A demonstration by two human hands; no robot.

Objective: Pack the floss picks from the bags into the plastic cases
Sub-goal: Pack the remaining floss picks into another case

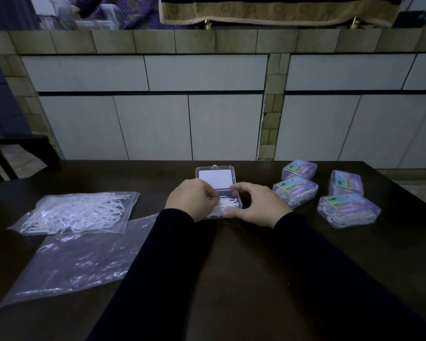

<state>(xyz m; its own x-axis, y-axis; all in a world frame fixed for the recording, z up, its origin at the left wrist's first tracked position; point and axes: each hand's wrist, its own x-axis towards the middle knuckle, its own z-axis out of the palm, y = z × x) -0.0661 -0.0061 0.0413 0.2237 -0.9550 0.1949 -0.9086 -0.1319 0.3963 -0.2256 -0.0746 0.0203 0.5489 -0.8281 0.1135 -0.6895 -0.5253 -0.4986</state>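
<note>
An open clear plastic case (215, 177) stands mid-table, its lid raised with a white card inside. White floss picks (228, 203) lie in its base. My left hand (191, 199) is curled over the left side of the base, fingertips pinching the picks. My right hand (256, 205) cups the right side of the case, thumb at its front edge and fingers at its back rim. At the left lies a zip bag (76, 212) full of white floss picks. An empty clear bag (76, 262) lies in front of it.
Several closed, filled cases with coloured labels (295, 190) (347, 210) sit in a group at the right of the dark wooden table (256, 267). A dark chair (15, 153) stands at the far left. A tiled wall runs behind the table.
</note>
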